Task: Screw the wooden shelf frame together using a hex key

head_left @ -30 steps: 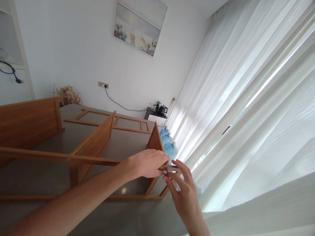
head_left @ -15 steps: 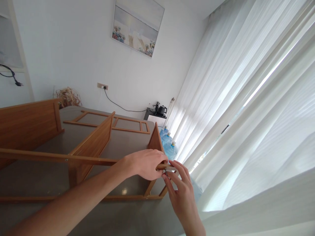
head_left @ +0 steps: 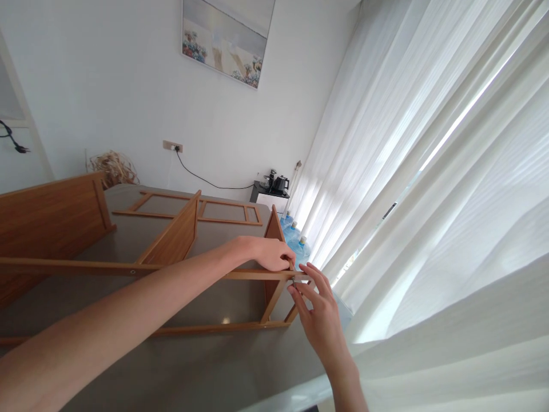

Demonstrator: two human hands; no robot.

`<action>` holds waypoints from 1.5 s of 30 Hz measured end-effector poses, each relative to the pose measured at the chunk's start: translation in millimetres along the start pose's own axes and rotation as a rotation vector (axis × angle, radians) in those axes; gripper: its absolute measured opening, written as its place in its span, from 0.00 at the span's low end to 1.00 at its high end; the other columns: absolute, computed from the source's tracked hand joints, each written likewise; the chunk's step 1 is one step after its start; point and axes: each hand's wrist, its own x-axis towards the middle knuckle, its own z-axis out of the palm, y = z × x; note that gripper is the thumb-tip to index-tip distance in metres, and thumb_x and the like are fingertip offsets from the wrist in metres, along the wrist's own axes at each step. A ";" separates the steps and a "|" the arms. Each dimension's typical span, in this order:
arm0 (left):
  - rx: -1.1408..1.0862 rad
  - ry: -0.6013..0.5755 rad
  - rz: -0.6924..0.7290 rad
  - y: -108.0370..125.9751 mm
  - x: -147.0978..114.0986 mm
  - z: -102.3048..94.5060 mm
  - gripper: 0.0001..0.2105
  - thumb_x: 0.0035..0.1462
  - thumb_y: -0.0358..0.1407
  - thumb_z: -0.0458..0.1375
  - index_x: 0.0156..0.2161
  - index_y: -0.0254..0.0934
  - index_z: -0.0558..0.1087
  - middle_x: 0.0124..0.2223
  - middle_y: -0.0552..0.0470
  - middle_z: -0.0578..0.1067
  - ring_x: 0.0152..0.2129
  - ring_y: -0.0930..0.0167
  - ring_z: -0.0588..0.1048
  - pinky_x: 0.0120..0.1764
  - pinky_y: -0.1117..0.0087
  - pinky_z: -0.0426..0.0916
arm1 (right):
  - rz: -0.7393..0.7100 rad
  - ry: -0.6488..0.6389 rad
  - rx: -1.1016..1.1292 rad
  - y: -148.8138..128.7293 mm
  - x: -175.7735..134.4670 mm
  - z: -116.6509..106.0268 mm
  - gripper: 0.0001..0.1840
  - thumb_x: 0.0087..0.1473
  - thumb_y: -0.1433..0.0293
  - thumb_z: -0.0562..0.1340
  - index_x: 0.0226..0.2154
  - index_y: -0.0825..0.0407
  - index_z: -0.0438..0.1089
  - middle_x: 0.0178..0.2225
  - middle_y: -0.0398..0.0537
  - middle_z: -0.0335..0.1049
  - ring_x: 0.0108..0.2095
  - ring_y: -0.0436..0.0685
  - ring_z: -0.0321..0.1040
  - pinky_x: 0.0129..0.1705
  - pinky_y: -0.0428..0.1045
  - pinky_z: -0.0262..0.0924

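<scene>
A loose ladder-shaped piece (head_left: 231, 221) lies behind the wooden frame (head_left: 251, 275) on the table (head_left: 227, 239); water bottles (head_left: 299, 249) stand beyond. The left hand (head_left: 272, 253) curls its fingers round the frame's end; the right hand (head_left: 320, 312) pinches a small metal piece (head_left: 294, 282) there. The left forearm (head_left: 150, 303) now hides the middle panel's (head_left: 175, 232) foot, visible earlier.

Head cam, tilted, looks fwd & down, near wood shelf frame (head_left: 174, 233), twd back wall (head_left: 128, 86)

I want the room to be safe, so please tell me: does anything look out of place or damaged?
At the far left, a black plug looks oddly loose, not plugged in. The picture looks tilted, but the whole view leans, so it may hang straight. I see no clear damage on the wooden frame.
</scene>
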 end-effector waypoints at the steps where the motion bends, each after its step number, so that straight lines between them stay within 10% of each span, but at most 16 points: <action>1: 0.002 0.011 0.004 -0.6 0.4 1.8 0.15 0.60 0.34 0.51 0.48 0.44 0.77 0.47 0.53 0.80 0.40 0.67 0.77 0.40 0.69 0.67 | 0.000 0.008 -0.002 -0.9 0.1 0.1 0.09 0.65 0.67 0.60 0.37 0.46 0.76 0.59 0.50 0.67 0.64 0.62 0.60 0.58 0.61 0.67; 29: 0.034 0.086 0.008 3.5 -6.0 8.7 0.18 0.65 0.40 0.44 0.43 0.41 0.77 0.49 0.50 0.80 0.43 0.66 0.77 0.43 0.69 0.67 | 0.021 -0.032 -0.079 -7.6 5.6 -7.8 0.13 0.66 0.62 0.58 0.34 0.47 0.76 0.57 0.51 0.69 0.62 0.63 0.62 0.58 0.61 0.67; 45: 0.010 0.077 -0.069 15.5 -19.9 10.5 0.20 0.67 0.48 0.42 0.44 0.42 0.73 0.45 0.46 0.78 0.35 0.64 0.75 0.34 0.67 0.62 | -0.015 0.178 -0.279 -23.9 0.1 -6.0 0.09 0.64 0.65 0.61 0.39 0.45 0.77 0.50 0.54 0.66 0.51 0.63 0.62 0.49 0.61 0.66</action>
